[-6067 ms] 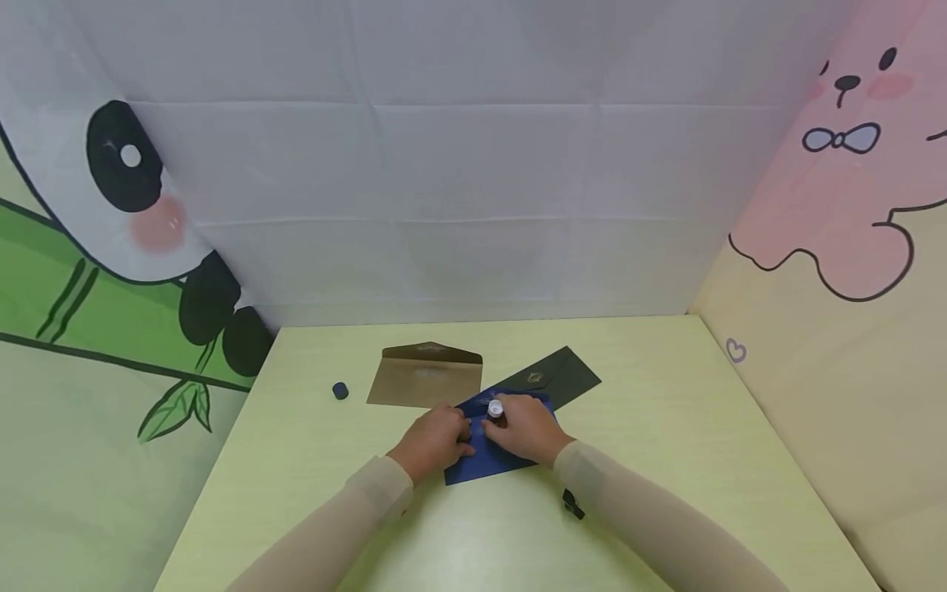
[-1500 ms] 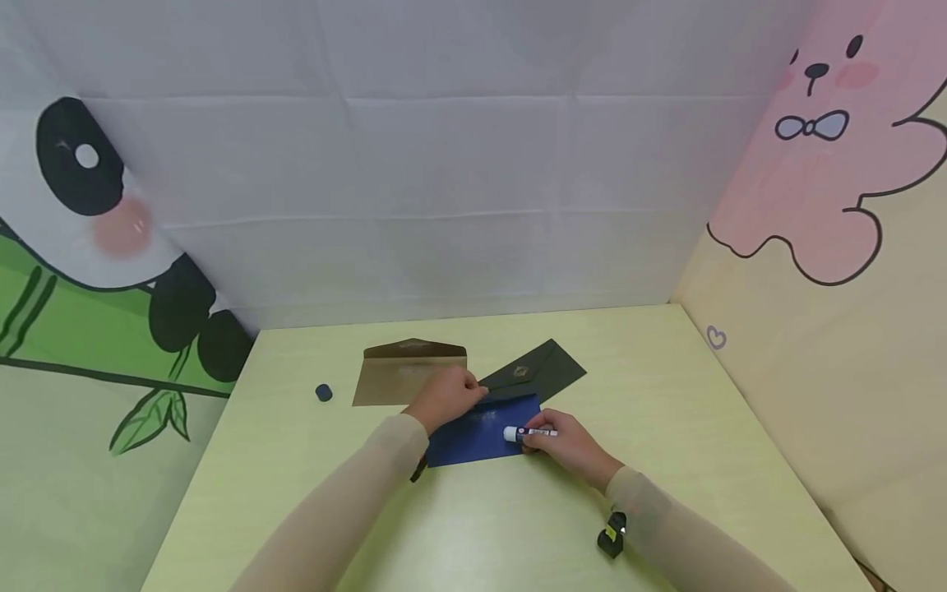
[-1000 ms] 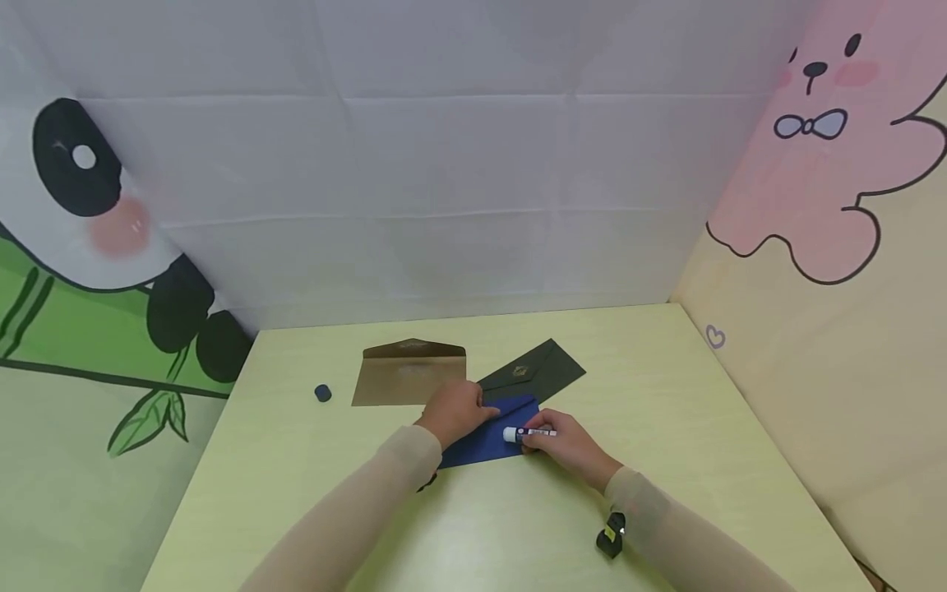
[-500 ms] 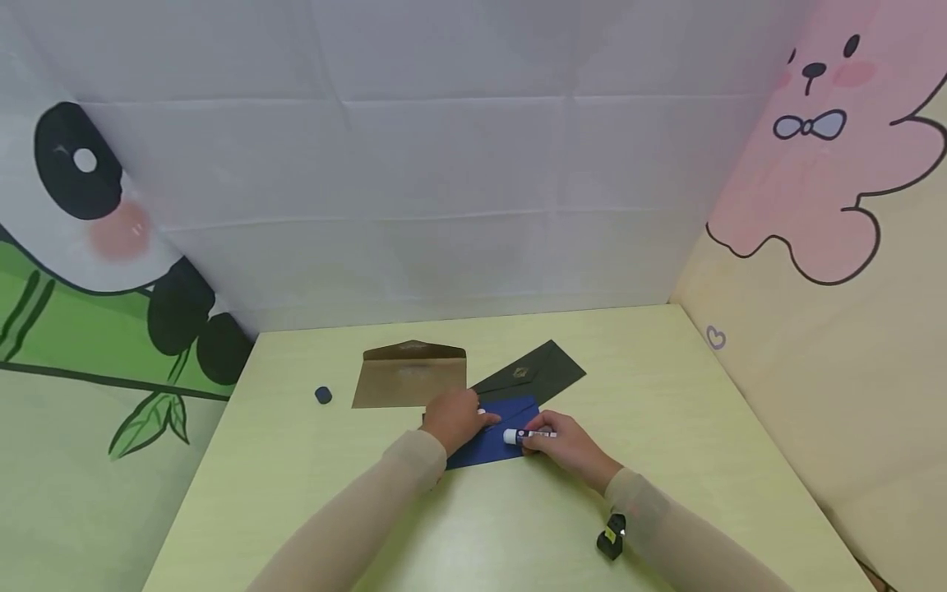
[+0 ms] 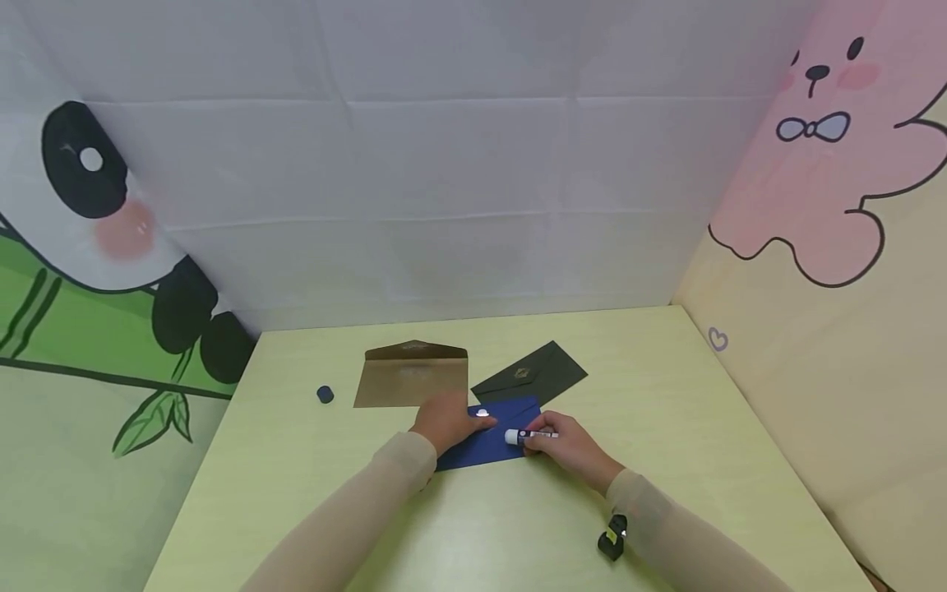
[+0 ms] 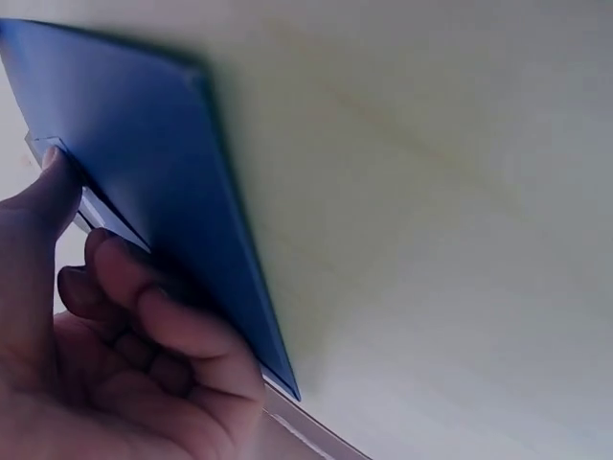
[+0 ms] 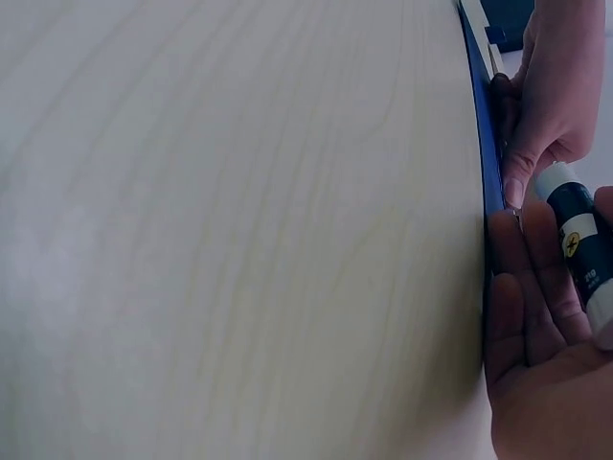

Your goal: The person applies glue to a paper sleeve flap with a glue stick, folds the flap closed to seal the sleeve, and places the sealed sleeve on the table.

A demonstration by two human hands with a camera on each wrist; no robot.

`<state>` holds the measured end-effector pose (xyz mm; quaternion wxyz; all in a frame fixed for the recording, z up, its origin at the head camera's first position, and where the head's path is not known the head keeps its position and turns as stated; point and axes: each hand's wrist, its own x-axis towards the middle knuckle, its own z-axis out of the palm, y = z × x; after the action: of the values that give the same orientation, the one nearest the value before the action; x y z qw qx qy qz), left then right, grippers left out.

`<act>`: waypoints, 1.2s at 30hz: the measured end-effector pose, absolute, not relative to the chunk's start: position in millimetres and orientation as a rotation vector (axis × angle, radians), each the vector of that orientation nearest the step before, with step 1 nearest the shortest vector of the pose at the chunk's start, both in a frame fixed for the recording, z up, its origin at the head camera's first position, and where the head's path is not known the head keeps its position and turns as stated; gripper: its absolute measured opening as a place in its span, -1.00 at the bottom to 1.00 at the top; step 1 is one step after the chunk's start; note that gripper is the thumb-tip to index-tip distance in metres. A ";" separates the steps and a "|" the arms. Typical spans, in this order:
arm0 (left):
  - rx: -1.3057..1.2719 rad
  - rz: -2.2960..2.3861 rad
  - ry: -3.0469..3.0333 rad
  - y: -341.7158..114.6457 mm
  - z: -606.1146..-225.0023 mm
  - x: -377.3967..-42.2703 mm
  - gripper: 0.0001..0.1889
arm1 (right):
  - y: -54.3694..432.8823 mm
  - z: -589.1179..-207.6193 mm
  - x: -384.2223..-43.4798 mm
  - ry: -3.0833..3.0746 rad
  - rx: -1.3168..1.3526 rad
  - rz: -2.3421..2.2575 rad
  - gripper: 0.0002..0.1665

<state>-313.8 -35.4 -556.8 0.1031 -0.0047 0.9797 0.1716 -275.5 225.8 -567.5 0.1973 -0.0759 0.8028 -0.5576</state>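
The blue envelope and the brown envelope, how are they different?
The blue envelope is folded closed, but the brown envelope has its flap open. The blue envelope is in front, with the left hand touching it; the brown envelope lies farther back. Both are oblong.

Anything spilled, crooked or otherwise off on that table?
Nothing looks spilled or damaged. The dark envelope lies slanted while the brown envelope sits square; a small cap, probably from the glue stick, lies apart at left.
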 end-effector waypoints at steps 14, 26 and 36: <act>0.116 0.671 2.821 -56.7 -571.7 -327.1 -0.55 | 224.9 -569.2 -274.3 2.249 -0.192 -1.545 -0.71; 0.116 0.708 2.753 -70.1 -584.5 -346.1 -0.66 | 225.4 -567.4 -275.0 2.250 -0.212 -1.552 -0.70; 0.177 0.628 2.757 -78.7 -602.0 -356.9 -0.64 | 226.0 -568.1 -274.9 2.260 -0.198 -1.542 -0.70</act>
<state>-356.9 -78.7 -602.0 0.1537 0.0618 0.9615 0.2192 -274.9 226.0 -568.1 0.1981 -0.0708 0.8075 -0.5510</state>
